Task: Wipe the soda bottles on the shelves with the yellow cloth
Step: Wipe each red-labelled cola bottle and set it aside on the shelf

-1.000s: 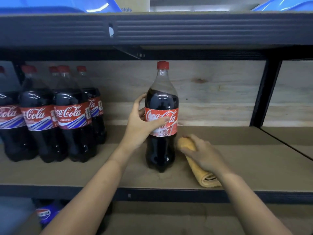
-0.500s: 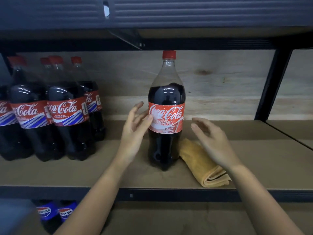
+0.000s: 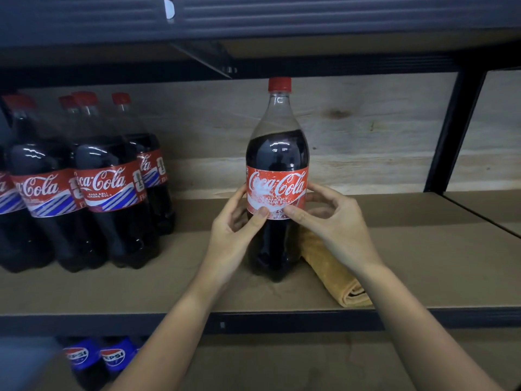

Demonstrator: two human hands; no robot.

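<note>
A large Coca-Cola bottle (image 3: 277, 153) with a red cap stands upright alone in the middle of the brown shelf (image 3: 423, 263). My left hand (image 3: 234, 235) holds its left side, thumb on the lower edge of the red label. My right hand (image 3: 329, 221) holds the right side, thumb also on the label. The folded yellow cloth (image 3: 335, 275) lies on the shelf just right of the bottle's base, partly under my right wrist; neither hand touches it.
Several more Coca-Cola bottles (image 3: 107, 182) stand grouped at the shelf's left. Pepsi bottles (image 3: 95, 356) sit on the shelf below. A black upright post (image 3: 451, 131) stands at the right, and the dark upper shelf (image 3: 282, 21) hangs close above the cap.
My right hand left the yellow cloth on the shelf and rose to the bottle. My left hand let go briefly, then both hands closed on the bottle's label.
</note>
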